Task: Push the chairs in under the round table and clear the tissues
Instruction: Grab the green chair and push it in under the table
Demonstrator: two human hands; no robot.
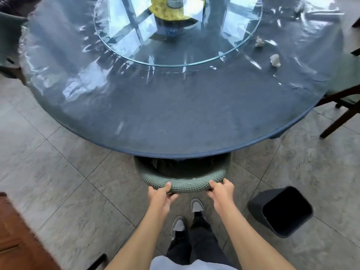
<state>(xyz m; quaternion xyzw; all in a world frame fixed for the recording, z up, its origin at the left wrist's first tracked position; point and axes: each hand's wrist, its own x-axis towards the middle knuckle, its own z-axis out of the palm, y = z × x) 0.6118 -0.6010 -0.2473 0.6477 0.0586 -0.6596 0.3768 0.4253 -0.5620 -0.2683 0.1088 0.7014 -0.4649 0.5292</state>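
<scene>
A green quilted chair [187, 183] stands in front of me, its seat tucked under the near edge of the round table [175, 121]. My left hand [161, 195] and my right hand [222, 191] both grip the top of its curved backrest. Crumpled white tissues lie on the table's right side: one [275, 60] nearest me, another [259, 42] behind it, a third [298, 9] near the far edge. A second green chair [344, 82] with dark wooden legs stands pulled out at the right. Part of a third chair [9, 41] shows at the left.
A dark bin [282, 211] stands open on the tiled floor to my right. A glass turntable [224, 53] with a gold-rimmed centrepiece [171, 12] sits mid-table. A reddish wooden surface [17, 234] lies at the lower left. My feet are just behind the chair.
</scene>
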